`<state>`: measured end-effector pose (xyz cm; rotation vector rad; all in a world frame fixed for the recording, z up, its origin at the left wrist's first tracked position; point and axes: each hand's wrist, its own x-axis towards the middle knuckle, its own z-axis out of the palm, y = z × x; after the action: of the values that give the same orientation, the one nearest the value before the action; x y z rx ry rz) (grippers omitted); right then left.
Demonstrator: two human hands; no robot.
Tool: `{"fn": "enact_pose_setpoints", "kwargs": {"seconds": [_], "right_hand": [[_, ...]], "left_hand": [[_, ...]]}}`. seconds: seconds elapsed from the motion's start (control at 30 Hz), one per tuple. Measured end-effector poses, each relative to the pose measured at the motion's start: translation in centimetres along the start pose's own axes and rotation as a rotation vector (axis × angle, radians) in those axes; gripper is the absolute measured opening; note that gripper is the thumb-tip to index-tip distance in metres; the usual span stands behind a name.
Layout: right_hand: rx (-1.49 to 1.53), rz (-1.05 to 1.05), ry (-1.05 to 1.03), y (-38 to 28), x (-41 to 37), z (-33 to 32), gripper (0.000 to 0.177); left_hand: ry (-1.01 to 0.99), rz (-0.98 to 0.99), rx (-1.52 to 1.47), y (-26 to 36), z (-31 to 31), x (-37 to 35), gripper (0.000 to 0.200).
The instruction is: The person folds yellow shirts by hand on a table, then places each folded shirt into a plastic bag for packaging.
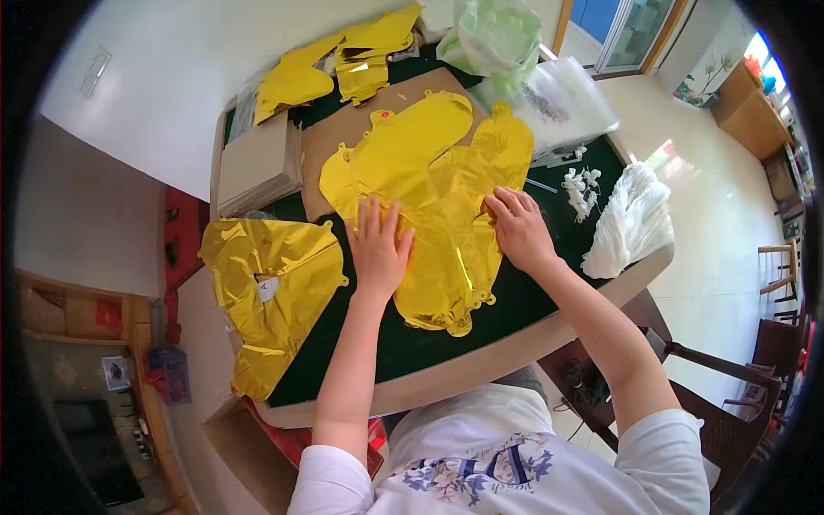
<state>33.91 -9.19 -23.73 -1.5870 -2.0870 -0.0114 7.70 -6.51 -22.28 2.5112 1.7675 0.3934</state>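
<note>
A flat, uninflated gold foil balloon (429,184) with small tabs along its edges lies in the middle of the table, partly over a cardboard sheet (316,172). My left hand (379,253) rests flat on its left side, fingers spread. At the balloon's right edge, my right hand (522,232) has its fingers bent over the foil, closed on it; the thumb is mostly hidden. Left of my left hand, another gold foil balloon (300,245) with a white label (268,289) hangs partly over the table's edge.
More gold foil (296,81) lies at the back left, behind a stack of cardboard pieces (257,163). A green-white plastic bag (491,39) and clear plastic sleeves (566,107) stand at the back right. White ties (581,190) and a bundle of white strands (633,219) lie right.
</note>
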Motion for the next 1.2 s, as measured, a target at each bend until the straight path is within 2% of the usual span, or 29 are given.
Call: {"fn": "enact_pose_setpoints", "kwargs": {"seconds": [0.1, 0.2, 0.3, 0.4, 0.5, 0.6, 0.8, 0.9, 1.2], "right_hand": [[0.021, 0.011, 0.002, -0.3, 0.2, -0.3, 0.037], [-0.011, -0.009, -0.007, -0.2, 0.1, -0.2, 0.039], [-0.022, -0.018, -0.008, 0.0, 0.0, 0.0, 0.039], [-0.015, -0.012, 0.010, -0.2, 0.1, 0.0, 0.035], [-0.024, -0.014, 0.011, -0.2, 0.1, 0.1, 0.035], [-0.016, -0.016, 0.012, -0.2, 0.0, 0.0, 0.036], [-0.010, -0.015, -0.002, -0.2, 0.1, 0.0, 0.036], [-0.021, -0.021, -0.003, -0.2, 0.1, -0.2, 0.036], [-0.013, -0.010, -0.011, -0.2, 0.1, -0.3, 0.036]], "left_hand": [[0.025, -0.173, 0.026, -0.6, 0.7, -0.2, 0.059], [0.241, -0.226, -0.097, -0.3, 1.1, -0.9, 0.049], [0.303, -0.219, -0.315, 0.6, -0.8, -2.9, 0.040], [0.150, -0.413, -0.583, 1.1, -1.7, -4.0, 0.036], [0.148, -0.394, -0.718, 1.4, -1.3, -4.3, 0.033], [0.220, -0.345, -0.683, 1.4, -1.0, -4.3, 0.034], [0.130, -0.378, -0.710, 1.1, -1.7, -3.4, 0.036], [0.107, -0.448, -0.822, 1.1, -1.9, -2.9, 0.036], [0.136, -0.513, -0.942, 0.0, -0.5, -4.0, 0.035]]}}
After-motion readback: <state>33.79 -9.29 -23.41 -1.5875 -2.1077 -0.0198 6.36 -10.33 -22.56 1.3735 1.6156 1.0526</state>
